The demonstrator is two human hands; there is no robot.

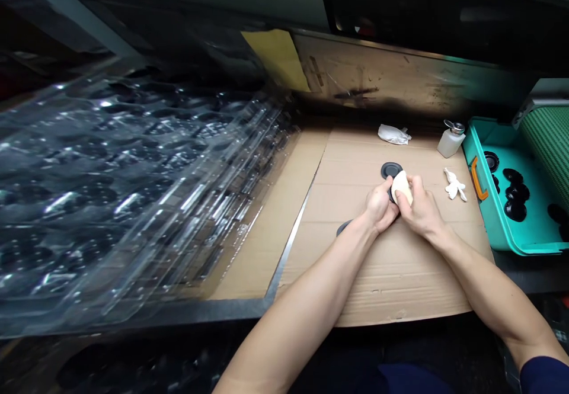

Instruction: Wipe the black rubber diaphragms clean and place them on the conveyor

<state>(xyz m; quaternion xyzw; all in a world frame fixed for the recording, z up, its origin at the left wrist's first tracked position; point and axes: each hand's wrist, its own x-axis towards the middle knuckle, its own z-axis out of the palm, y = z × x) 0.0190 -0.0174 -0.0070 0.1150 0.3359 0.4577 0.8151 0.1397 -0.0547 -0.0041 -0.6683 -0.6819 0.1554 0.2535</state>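
Note:
My left hand (377,205) is closed around a black round part (390,195), most of which is hidden behind fingers and cloth. A folded cream-white cloth (401,186) is pinched in my right hand (421,209) and pressed against that part. Just beyond my hands, a black round disc (391,170) lies flat on the cardboard sheet (364,287). Another dark disc (343,227) shows partly from behind my left forearm.
Stacked clear plastic trays (133,204) holding dark round parts fill the left side. To the right stands a teal bin (498,228) with several black parts inside. A pump bottle (451,140), a crumpled white wipe (393,134) and a twisted white scrap (454,185) lie around.

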